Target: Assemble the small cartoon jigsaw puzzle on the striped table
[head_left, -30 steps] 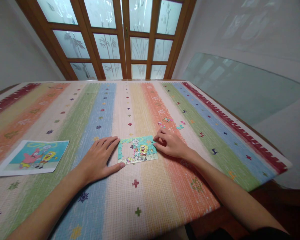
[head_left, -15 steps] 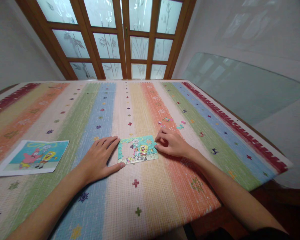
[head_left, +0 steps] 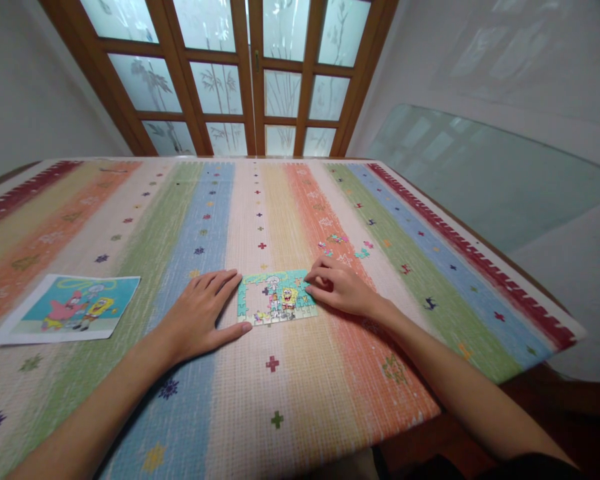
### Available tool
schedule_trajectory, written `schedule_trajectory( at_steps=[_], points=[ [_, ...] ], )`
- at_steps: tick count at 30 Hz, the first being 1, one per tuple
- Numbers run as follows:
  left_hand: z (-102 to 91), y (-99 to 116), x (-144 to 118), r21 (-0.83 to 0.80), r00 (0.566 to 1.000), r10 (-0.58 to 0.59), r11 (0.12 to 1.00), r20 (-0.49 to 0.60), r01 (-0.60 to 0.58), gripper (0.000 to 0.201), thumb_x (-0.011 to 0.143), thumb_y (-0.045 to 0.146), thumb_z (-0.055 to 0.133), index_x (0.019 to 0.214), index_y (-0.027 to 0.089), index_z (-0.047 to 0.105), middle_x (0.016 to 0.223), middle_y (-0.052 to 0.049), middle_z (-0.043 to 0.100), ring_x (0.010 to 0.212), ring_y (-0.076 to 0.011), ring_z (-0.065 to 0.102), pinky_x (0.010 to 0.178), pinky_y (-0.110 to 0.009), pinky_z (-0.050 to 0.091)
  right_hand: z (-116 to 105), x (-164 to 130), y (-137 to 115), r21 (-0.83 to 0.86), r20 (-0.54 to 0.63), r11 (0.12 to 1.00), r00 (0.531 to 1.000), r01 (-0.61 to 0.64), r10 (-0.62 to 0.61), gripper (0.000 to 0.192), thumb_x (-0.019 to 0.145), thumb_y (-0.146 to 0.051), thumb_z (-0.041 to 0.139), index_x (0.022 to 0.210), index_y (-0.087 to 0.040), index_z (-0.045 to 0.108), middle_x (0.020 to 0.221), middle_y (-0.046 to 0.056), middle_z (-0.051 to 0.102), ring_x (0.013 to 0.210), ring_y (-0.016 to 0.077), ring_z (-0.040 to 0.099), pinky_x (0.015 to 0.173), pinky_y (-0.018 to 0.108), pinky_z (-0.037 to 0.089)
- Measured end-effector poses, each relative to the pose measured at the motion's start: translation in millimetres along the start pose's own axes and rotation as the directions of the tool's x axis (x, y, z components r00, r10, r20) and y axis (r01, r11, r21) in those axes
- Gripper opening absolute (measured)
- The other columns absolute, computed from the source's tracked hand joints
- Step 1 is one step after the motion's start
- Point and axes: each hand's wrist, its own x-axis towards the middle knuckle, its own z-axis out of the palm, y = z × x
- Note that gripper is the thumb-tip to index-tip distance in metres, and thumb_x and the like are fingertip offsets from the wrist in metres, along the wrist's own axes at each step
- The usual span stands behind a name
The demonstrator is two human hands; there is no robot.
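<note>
Striped cloth point(head_left: 280, 373) in orange, green, blue and cream covers the desk point(head_left: 540, 313), and a small jigsaw point(head_left: 276, 297) lies on it near the middle, between the two hands. Its frame and right part are filled in; a gap shows at its left, where the cloth is bare. The left hand point(head_left: 200, 317) lies flat and spread on the cloth, fingers together, holding nothing, with the fingertips and thumb touching the jigsaw's left edge. The right hand point(head_left: 337, 287) is curled, its fingertips pinched narrow at the jigsaw's upper right corner; whether a piece sits between them cannot be told. A few loose pieces point(head_left: 343, 245) lie just beyond the right hand. A printed picture point(head_left: 73, 310) of the same cartoon lies well apart at the left. Wooden glazed doors point(head_left: 250, 73) stand behind the desk.
</note>
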Motion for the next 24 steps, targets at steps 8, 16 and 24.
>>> schedule_trajectory(
  at_steps=[8,16,24],
  points=[
    [-1.6,2.2,0.5,-0.023,1.0,0.0,1.0,-0.015,-0.001,0.082,0.092,0.076,0.049,0.149,0.017,0.048,0.146,-0.019,0.055,0.129,-0.0406,0.053,0.111,-0.059,0.04,7.6,4.4,-1.7,-0.011,-0.045,1.0,0.999,-0.019,0.019,0.011,0.095,-0.026,0.063,0.099,-0.022,0.073,0.098,0.009,0.065,0.084,0.0208,0.06,0.077,0.037,0.05],
    [-1.2,2.1,0.3,0.026,1.0,0.021,0.999,-0.013,-0.021,0.083,0.093,0.076,0.046,0.147,0.014,0.048,0.145,-0.022,0.056,0.129,-0.0405,0.053,0.11,-0.059,0.04,10.0,2.8,-2.3,-0.027,-0.077,0.998,0.995,0.062,-0.064,0.019,0.097,-0.03,0.058,0.095,-0.022,0.076,0.097,0.01,0.065,0.088,0.0222,0.062,0.08,0.039,0.05],
    [-1.6,2.6,0.4,0.029,1.0,0.014,0.999,-0.009,-0.014,0.083,0.093,0.079,0.043,0.147,0.015,0.048,0.145,-0.021,0.056,0.129,-0.0398,0.053,0.11,-0.058,0.041,9.3,3.1,-4.0,-0.141,-0.023,0.978,0.987,0.155,-0.159,0.027,0.1,-0.032,0.052,0.097,-0.023,0.077,0.1,0.01,0.072,0.092,0.0241,0.062,0.086,0.042,0.05]
  ],
)
